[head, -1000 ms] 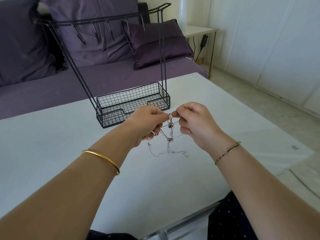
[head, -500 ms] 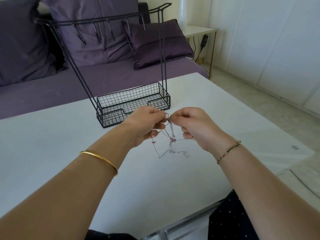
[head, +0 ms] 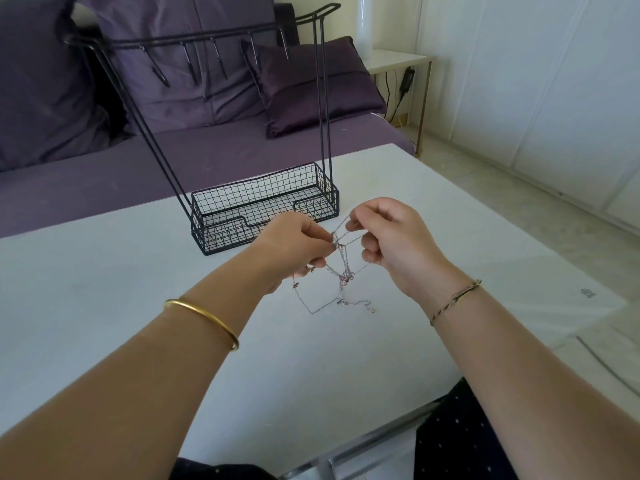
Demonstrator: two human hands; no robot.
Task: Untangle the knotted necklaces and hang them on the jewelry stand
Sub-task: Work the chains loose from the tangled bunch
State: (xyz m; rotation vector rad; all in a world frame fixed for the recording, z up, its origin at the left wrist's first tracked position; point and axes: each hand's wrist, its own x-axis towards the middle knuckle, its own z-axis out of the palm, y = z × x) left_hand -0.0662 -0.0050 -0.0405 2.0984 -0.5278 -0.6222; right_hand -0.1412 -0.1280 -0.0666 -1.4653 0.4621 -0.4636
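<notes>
Two hands (head: 291, 245) (head: 394, 237) pinching tangled necklaces (head: 343, 279), wire basket (head: 221, 239) behind

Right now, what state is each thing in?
necklaces: knotted together, strung between both hands, lower ends on the table
jewelry stand: upright on the table, no necklace on its hooks
left hand: pinching the necklaces
right hand: pinching the necklaces

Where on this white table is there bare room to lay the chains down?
Bare: left stretch of the white table, between the black wire jewelry stand and left forearm; the near strip between both forearms; the right corner beyond the right hand. Crowded: before the stand, where left hand and right hand pinch the tangled silver necklaces.
</notes>
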